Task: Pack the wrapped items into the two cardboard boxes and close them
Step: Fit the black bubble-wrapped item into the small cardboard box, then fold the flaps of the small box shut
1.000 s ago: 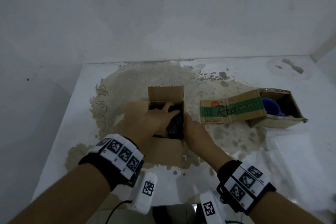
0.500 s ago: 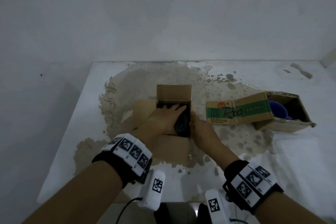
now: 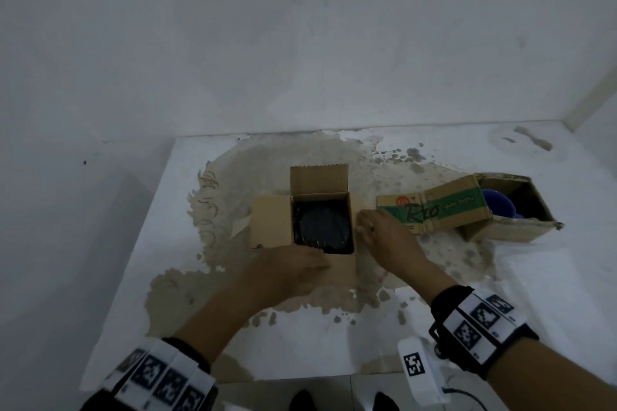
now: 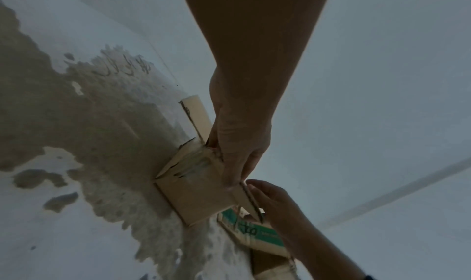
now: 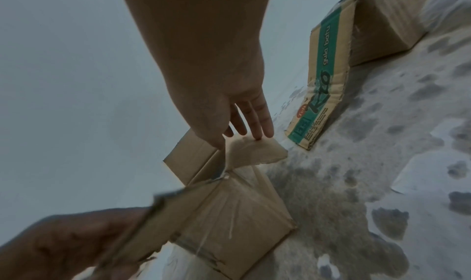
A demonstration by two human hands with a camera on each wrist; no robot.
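On the stained white desk (image 3: pixel 127 260) stood a small plain cardboard box (image 3: pixel 268 227) with all four flaps turned out, and a dark wrapped item (image 3: pixel 322 227) lay inside it, filling most of the opening. The wrapping looked black and glossy; nothing could be read on it.

The left hand (image 3: pixel 287 272) rested on the near flap (image 3: pixel 342 269) of that box, its fingers laid along the cardboard. In the right wrist view the hand appeared blurred, with the flap's edge running between thumb and fingers, so it seemed to be pinching the flap. The right hand (image 3: pixel 384 240) lay at the box's right flap (image 5: pixel 254 151), fingers straight and close together, their tips touching the cardboard without curling round it.

Just to the right, near but apart from the small box, lay a second cardboard box (image 3: pixel 514 227) on its side, its mouth open to the right. Its long flap (image 3: pixel 434 210) carried a green band printed with "Rio" in dark script and "gula batu" in smaller pale letters, beside a small orange-red round logo too small to read. A blue rounded object (image 3: pixel 497 207) showed inside its opening.

Both wrists wore bands with black-and-white square markers (image 3: pixel 480 320).
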